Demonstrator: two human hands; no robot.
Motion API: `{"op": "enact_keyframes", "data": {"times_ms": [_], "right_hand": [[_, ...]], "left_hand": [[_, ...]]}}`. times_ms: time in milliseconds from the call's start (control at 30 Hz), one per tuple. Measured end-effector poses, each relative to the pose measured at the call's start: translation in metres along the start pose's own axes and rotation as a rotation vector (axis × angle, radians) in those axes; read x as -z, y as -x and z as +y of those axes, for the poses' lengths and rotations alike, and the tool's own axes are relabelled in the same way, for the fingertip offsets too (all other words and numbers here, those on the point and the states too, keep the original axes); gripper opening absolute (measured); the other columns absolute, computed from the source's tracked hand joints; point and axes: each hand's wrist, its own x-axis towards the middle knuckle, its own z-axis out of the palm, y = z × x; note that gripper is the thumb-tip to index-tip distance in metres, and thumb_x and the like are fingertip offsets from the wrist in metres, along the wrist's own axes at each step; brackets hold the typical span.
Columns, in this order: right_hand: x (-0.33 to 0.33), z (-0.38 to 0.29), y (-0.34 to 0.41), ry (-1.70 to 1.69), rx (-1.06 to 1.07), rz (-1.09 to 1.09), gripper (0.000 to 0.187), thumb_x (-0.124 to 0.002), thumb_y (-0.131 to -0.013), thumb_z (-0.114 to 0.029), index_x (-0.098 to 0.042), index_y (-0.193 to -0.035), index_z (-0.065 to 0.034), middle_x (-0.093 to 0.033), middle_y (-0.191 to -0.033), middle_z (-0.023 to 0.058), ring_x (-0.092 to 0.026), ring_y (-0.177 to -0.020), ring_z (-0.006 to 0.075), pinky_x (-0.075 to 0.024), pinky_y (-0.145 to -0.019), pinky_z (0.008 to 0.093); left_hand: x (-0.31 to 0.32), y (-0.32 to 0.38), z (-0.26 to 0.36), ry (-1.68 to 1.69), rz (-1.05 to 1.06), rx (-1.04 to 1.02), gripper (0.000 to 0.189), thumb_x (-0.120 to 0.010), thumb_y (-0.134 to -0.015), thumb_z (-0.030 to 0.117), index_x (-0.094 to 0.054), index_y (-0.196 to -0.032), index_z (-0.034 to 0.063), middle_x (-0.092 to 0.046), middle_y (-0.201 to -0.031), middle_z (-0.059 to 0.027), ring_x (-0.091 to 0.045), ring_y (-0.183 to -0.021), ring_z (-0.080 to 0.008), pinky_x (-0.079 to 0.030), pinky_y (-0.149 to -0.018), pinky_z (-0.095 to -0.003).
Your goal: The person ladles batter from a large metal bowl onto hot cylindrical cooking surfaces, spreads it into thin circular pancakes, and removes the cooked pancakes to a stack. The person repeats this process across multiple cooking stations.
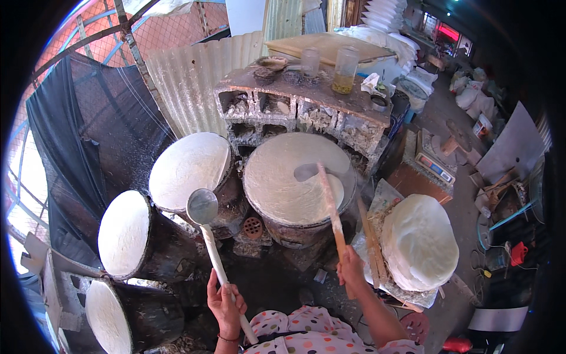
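Observation:
My left hand [225, 298] grips the pale handle of a long ladle [202, 207], whose round metal bowl is raised in front of the drum stoves. In my right hand [351, 270] is a long wooden stick [330, 201], coated pale at its far part. Its far end reaches over the round top of the middle drum stove [278, 181], which a cream-coloured layer covers. Beside the stick tip lies a dark oval patch [306, 172]; whether it is bare surface or a tool head, I cannot tell. A smooth pale round area [337, 191] shows right of the stick.
More drum stoves with white-covered tops [190, 170] curve along my left. At right, a thick stack of white sheets [420, 243] sits on a stand beside wooden sticks [373, 248]. Behind the middle drum, a concrete-block counter [305, 95] holds jars [346, 68] and a bowl [272, 63].

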Motion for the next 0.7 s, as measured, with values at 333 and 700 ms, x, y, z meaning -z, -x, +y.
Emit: {"op": "enact_keyframes", "data": {"times_ms": [333, 700], "right_hand": [[0.071, 0.048, -0.04, 0.437, 0.399, 0.139, 0.014, -0.043, -0.097, -0.016, -0.05, -0.099, -0.005, -0.059, -0.077, 0.0263, -0.059, -0.075, 0.0486, -0.0444, -0.058, 0.0526], [0.083, 0.02, -0.044, 0.55, 0.489, 0.031, 0.017, -0.05, -0.097, -0.022, -0.05, -0.094, -0.005, -0.058, -0.071, 0.0255, -0.058, -0.075, 0.0494, -0.043, -0.06, 0.0538]], "left_hand": [[-0.023, 0.005, -0.008, -0.024, 0.04, -0.014, 0.049, -0.049, -0.101, 0.014, -0.033, -0.147, 0.0158, -0.05, -0.075, -0.0027, -0.04, -0.045, -0.0055, -0.034, -0.036, -0.0203], [-0.043, 0.01, -0.019, -0.013, 0.075, -0.033, 0.048, -0.049, -0.101, 0.018, -0.035, -0.146, 0.0181, -0.051, -0.075, -0.0016, -0.039, -0.044, -0.0039, -0.033, -0.035, -0.0187]]}}
